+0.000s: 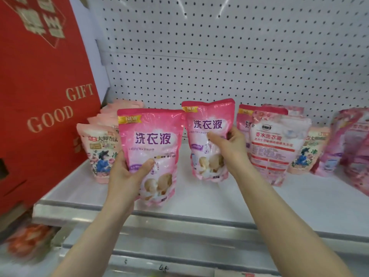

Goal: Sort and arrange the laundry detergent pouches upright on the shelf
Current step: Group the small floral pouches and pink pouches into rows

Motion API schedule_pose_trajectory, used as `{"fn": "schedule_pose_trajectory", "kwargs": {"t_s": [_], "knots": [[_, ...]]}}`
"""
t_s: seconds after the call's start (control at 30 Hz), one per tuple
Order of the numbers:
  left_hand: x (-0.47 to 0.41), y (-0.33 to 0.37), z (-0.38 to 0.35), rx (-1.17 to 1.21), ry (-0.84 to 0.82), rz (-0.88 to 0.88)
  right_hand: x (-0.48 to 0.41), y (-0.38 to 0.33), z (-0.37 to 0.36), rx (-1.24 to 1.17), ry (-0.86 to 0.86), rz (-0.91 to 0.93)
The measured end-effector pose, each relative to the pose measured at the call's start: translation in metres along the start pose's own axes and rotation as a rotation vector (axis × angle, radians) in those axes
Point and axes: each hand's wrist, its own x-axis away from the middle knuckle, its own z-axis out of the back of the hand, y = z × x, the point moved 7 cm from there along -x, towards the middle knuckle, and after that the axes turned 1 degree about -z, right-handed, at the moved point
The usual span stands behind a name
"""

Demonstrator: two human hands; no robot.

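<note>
Front strip of the shelf (229, 198) lies bare, wide open. Red gift box (40, 96) walls off the left, pale pouches (99, 154) just beside it. Narrow gap between the near pink pouch (151, 148) and the farther pink pouch (207, 124). Leaning pouches (273, 148) crowd the right; pegboard (199, 56) closes the back.

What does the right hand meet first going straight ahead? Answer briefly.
Probably the pegboard back panel: the right hand, gripping a pink pouch, points rearward, with no pouch visible behind it. Depth unclear.
</note>
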Motion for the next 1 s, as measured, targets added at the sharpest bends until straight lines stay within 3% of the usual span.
{"fn": "schedule_pose_trajectory", "kwargs": {"t_s": [0.27,0.5,0.7,0.83,0.9,1.0], "knots": [[-0.029,-0.024,-0.007,-0.089,-0.008,0.025,-0.113,0.039,-0.089,-0.039,-0.073,-0.114],[-0.045,-0.034,-0.019,-0.062,-0.02,0.043,-0.129,0.067,-0.118,-0.166,-0.154,-0.202],[-0.057,-0.039,-0.024,-0.061,0.007,0.039,-0.141,0.017,-0.097,0.003,-0.169,0.051],[-0.067,-0.044,-0.027,-0.074,0.005,0.056,-0.12,-0.053,-0.076,0.178,-0.015,0.342],[-0.073,-0.047,-0.03,-0.073,0.005,0.057,-0.089,-0.09,-0.081,0.264,-0.128,0.471],[-0.079,-0.048,-0.039,-0.038,-0.002,0.031,-0.053,-0.093,-0.105,0.692,-0.404,0.529]]}}
